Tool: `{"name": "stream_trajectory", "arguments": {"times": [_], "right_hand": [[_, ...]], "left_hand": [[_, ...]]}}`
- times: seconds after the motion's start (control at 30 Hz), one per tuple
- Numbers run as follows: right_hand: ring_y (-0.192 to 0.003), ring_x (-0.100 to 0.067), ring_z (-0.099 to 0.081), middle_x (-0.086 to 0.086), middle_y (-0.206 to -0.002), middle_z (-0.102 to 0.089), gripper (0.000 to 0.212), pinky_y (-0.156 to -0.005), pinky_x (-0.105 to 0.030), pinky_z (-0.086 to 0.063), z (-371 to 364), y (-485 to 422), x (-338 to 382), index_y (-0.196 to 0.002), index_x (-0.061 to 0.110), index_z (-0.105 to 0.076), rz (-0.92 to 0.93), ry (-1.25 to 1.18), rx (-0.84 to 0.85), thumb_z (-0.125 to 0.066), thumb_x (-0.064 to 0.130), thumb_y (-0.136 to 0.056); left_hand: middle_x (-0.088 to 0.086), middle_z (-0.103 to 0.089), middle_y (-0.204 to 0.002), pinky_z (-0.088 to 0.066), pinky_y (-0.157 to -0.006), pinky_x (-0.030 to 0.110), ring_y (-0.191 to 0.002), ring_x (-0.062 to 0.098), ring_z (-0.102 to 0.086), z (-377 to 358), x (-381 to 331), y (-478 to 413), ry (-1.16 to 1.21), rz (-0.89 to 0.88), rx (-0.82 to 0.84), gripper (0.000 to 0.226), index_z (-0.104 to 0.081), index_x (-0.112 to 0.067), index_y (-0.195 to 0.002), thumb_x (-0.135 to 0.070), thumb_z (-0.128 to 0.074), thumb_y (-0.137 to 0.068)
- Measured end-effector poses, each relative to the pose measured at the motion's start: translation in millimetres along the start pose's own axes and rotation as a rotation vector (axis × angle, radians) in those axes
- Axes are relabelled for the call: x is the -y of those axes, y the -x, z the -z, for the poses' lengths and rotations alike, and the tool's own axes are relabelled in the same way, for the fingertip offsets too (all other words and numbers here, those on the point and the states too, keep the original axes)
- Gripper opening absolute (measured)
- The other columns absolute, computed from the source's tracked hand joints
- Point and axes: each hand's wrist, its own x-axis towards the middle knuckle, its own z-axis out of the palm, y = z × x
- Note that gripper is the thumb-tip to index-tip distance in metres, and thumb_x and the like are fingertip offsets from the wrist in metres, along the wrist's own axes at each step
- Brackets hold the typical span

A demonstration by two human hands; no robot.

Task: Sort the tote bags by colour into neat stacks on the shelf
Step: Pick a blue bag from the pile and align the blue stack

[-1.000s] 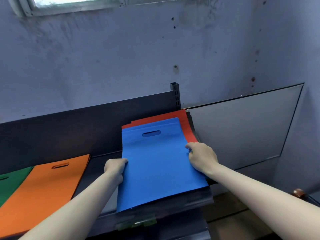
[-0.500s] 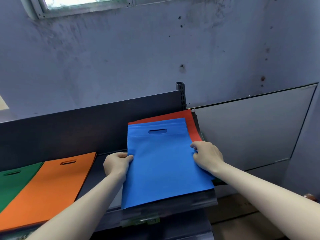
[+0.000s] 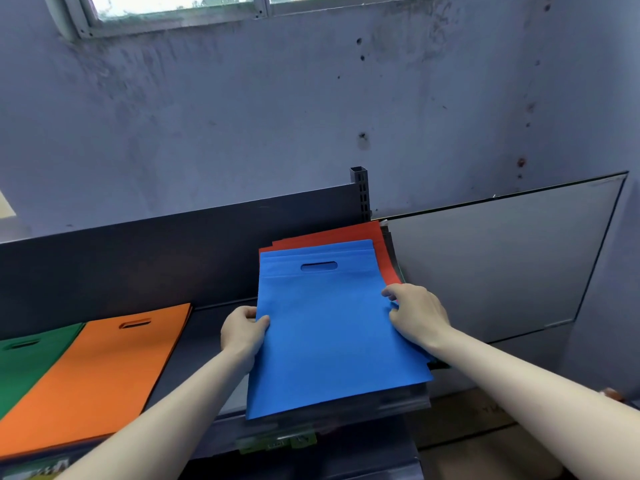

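Pinching a blue tote bag (image 3: 332, 323) by its left edge with the left hand (image 3: 244, 332), thumb on top and fingers curled beneath; gripping its right edge with the right hand (image 3: 417, 315), fingers bent and apparently tucked under. Spread flat between both sets of fingers, atop a pile showing red bags (image 3: 346, 233) just beyond the fingertips, on a dark shelf (image 3: 204, 327). Well left of the left fingers, an orange bag (image 3: 104, 368) beside a green bag (image 3: 27, 362).
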Motion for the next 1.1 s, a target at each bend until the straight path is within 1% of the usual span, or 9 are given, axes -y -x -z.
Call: {"name": "stream_trajectory", "arguments": {"times": [0.23,0.33,0.43,0.53,0.6,0.67,0.73,0.9,1.1], "right_hand": [[-0.114,-0.024,-0.056,0.001,-0.128,-0.059,0.043,-0.089,-0.039,-0.05,-2.6,-5.2,9.1,-0.129,0.021,-0.054,0.001,-0.045,-0.003,-0.047,0.012,-0.087],[-0.116,-0.025,-0.055,-0.001,-0.128,-0.06,0.043,-0.09,-0.034,-0.046,-0.2,-8.7,16.3,-0.132,0.02,-0.052,-0.053,-0.131,0.028,-0.048,0.015,-0.089],[-0.113,-0.025,-0.056,-0.006,-0.125,-0.06,0.044,-0.09,-0.031,-0.045,-0.9,-13.6,22.5,-0.131,0.013,-0.052,-0.177,-0.345,0.056,-0.052,0.015,-0.087],[-0.09,-0.029,-0.066,-0.019,-0.11,-0.067,0.035,-0.076,-0.037,-0.054,-6.5,-18.4,26.1,-0.113,-0.003,-0.059,-0.338,-0.722,0.192,-0.058,0.012,-0.081],[-0.082,-0.031,-0.069,-0.02,-0.099,-0.069,0.025,-0.072,-0.043,-0.058,-8.6,-17.3,29.2,-0.104,-0.005,-0.061,-0.351,-0.86,0.273,-0.06,0.006,-0.082],[-0.081,-0.031,-0.069,-0.018,-0.097,-0.07,0.019,-0.07,-0.043,-0.059,-11.0,-16.8,30.1,-0.1,0.0,-0.063,-0.32,-0.862,0.236,-0.058,-0.002,-0.082],[-0.078,-0.028,-0.069,-0.011,-0.092,-0.07,0.026,-0.069,-0.037,-0.058,-10.9,-15.3,31.0,-0.098,0.007,-0.065,-0.284,-0.827,0.166,-0.054,-0.008,-0.08],[-0.078,-0.021,-0.07,0.0,-0.086,-0.071,0.032,-0.072,-0.039,-0.059,-12.3,-12.3,35.0,-0.09,0.021,-0.065,-0.197,-0.756,0.076,-0.053,-0.006,-0.078],[-0.071,-0.02,-0.069,0.001,-0.08,-0.072,0.021,-0.066,-0.036,-0.057,-14.5,-17.2,38.2,-0.083,0.015,-0.069,-0.191,-0.764,0.08,-0.054,0.002,-0.077]], "left_hand": [[0.011,-0.067,-0.092,-0.056,-0.077,0.044,-0.085,0.03,-0.066,15.0,4.0,-5.8,0.125,0.09,-0.001,0.011,-0.062,-0.01,-0.09,-0.004,-0.053,-0.091],[0.015,-0.067,-0.094,-0.055,-0.071,0.043,-0.085,0.033,-0.066,21.4,6.4,-6.8,0.156,0.119,0.0,0.011,-0.062,-0.008,-0.093,-0.003,-0.052,-0.091],[0.016,-0.067,-0.096,-0.056,-0.072,0.045,-0.087,0.035,-0.067,25.7,7.6,-6.7,0.19,0.136,-0.005,0.012,-0.061,-0.007,-0.093,-0.002,-0.051,-0.092],[0.015,-0.067,-0.096,-0.056,-0.078,0.048,-0.089,0.035,-0.067,26.3,5.2,-4.6,0.196,0.132,0.001,0.01,-0.06,-0.009,-0.091,-0.004,-0.052,-0.093],[0.014,-0.068,-0.096,-0.057,-0.081,0.052,-0.088,0.033,-0.067,26.1,4.4,-4.4,0.193,0.128,0.012,0.009,-0.061,-0.01,-0.091,-0.007,-0.054,-0.093],[0.013,-0.069,-0.095,-0.057,-0.081,0.053,-0.086,0.033,-0.068,26.9,4.0,-3.8,0.2,0.139,0.02,0.008,-0.063,-0.01,-0.091,-0.009,-0.055,-0.094],[0.013,-0.07,-0.093,-0.056,-0.082,0.052,-0.086,0.033,-0.068,27.1,4.4,-3.1,0.212,0.162,0.047,0.01,-0.065,-0.008,-0.089,-0.01,-0.056,-0.094],[0.012,-0.07,-0.093,-0.056,-0.082,0.045,-0.086,0.031,-0.067,27.0,5.8,-1.7,0.23,0.199,0.08,0.016,-0.066,-0.007,-0.088,-0.011,-0.054,-0.096],[0.015,-0.07,-0.097,-0.056,-0.083,0.05,-0.088,0.034,-0.068,34.6,7.2,-4.9,0.253,0.2,0.051,0.011,-0.066,-0.007,-0.094,-0.007,-0.055,-0.095]]}}
